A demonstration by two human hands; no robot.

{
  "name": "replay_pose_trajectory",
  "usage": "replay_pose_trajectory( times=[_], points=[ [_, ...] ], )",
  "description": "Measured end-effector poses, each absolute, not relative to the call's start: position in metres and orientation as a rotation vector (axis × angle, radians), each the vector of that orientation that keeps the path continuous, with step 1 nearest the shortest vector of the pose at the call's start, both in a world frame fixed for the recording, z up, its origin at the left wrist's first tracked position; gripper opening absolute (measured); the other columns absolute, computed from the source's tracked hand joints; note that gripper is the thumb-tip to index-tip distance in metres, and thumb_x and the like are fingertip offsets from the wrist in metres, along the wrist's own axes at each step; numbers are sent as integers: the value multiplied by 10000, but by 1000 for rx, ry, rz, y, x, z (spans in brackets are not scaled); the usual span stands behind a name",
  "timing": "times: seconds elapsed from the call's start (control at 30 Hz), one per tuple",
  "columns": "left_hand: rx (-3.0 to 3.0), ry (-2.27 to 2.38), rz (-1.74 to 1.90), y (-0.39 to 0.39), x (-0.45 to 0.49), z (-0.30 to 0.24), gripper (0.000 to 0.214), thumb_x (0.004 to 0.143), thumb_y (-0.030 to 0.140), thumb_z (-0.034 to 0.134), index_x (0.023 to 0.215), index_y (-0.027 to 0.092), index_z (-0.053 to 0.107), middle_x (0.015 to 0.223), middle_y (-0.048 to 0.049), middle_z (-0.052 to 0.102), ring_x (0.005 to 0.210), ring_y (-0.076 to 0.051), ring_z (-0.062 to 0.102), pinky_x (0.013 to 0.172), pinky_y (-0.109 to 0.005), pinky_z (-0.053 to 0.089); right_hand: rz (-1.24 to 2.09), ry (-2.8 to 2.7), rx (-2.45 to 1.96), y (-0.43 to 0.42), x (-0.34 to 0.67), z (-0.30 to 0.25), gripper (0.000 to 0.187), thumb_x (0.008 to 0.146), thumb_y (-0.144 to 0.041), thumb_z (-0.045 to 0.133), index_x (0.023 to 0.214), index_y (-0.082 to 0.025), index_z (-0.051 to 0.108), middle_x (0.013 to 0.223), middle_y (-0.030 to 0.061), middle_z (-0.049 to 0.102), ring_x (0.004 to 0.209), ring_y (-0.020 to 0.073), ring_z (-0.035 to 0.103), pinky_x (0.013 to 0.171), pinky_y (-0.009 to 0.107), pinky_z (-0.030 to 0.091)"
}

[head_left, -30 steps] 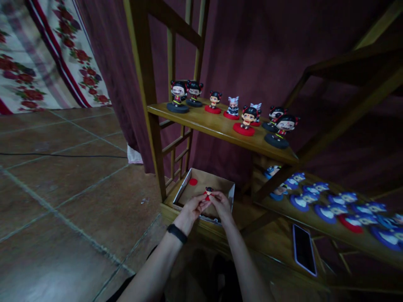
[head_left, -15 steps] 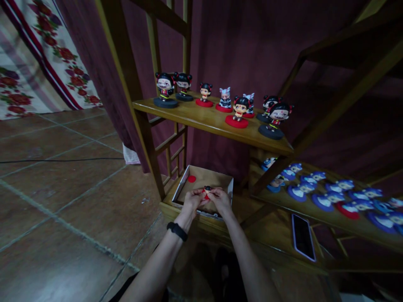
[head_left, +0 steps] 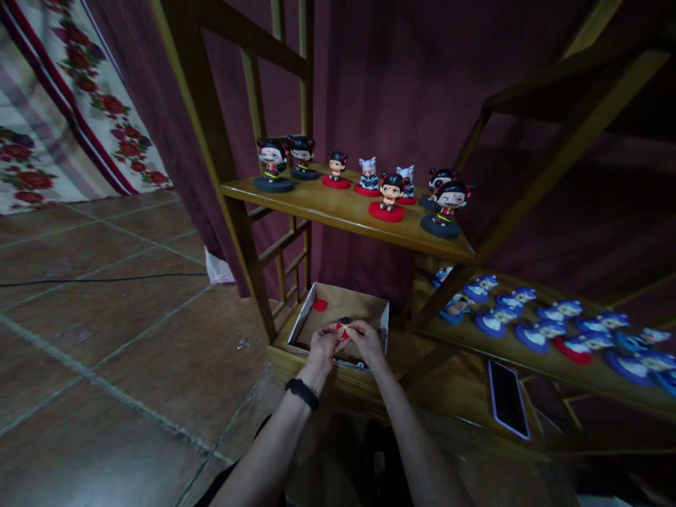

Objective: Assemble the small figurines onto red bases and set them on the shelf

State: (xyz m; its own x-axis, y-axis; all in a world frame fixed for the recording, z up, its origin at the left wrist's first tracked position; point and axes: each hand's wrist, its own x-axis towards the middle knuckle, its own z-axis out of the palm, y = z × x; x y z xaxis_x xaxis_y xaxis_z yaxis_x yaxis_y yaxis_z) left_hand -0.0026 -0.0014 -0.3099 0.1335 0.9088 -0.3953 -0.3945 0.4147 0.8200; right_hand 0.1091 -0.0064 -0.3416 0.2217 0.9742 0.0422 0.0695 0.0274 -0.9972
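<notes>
**Small figurine pinched over box: slip and knock risks**

Both hands closed on one small figurine, held between left hand and right hand, fingertips meeting around it just above the near edge of the cardboard box. Black head and red body showing; rest hidden by fingers, so base attached or not: can't tell.

Risks, as judged:
- Tiny, smooth, prob. glossy plastic w/ rounded head: poor purchase, could pop out of a fingertip pinch and drop into box or past its near edge to the tiled floor.
- Loose red disc near box's far left corner: flat, thin, easy to miss or flick w/ a knuckle.
- Box walls thin card, light: a nudge from a wrist could slide it along the bottom shelf.
- Phone flat near that shelf's front edge, right of the box; an elbow swing could scrape it off.
- Row of figurines on wooden shelf above: big heads on round disc bases, top-heavy; a bump to the frame could topple some.
- Dim light, fine detail hard to read.

Black band on left wrist.
</notes>
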Motion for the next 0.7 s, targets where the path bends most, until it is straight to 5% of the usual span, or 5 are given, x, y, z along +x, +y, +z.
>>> replay_pose_trajectory(
  times=[0.2, 0.4, 0.7],
  points=[
    [782, 1087, 1130, 2, 4, -312, 179, 681, 116, 651, 848, 139, 590, 713, -16, 620, 603, -103, 587, 651, -259, 508, 1139, -868, -1232, -10, 107, -335, 265, 570, -395, 676, 694, -180, 584, 695, -1, 641, 665, 146, 591, 654, 278, 480],
    [1687, 1335, 1057, -10, -4, -300, 335, 767, 187, 545, 1101, 204, 566, 1071, -115, 607, 996, -224, 555, 896, -311, 381, 1230, -708, -1154, -17, 110, -324, 307, 530, -308, 716, 796, -195, 610, 821, 19, 663, 732, 151, 609, 670, 277, 487],
    [2343, 1454, 622, -23, -6, -281, 488, 781, 65, 387, 1260, 159, 391, 1023, -138, 552, 903, -228, 568, 795, -288, 397, 1259, -772, -1131, -19, 113, -326, 275, 532, -218, 687, 789, -230, 587, 833, -16, 634, 800, 145, 585, 752, 288, 474]
  ],
)
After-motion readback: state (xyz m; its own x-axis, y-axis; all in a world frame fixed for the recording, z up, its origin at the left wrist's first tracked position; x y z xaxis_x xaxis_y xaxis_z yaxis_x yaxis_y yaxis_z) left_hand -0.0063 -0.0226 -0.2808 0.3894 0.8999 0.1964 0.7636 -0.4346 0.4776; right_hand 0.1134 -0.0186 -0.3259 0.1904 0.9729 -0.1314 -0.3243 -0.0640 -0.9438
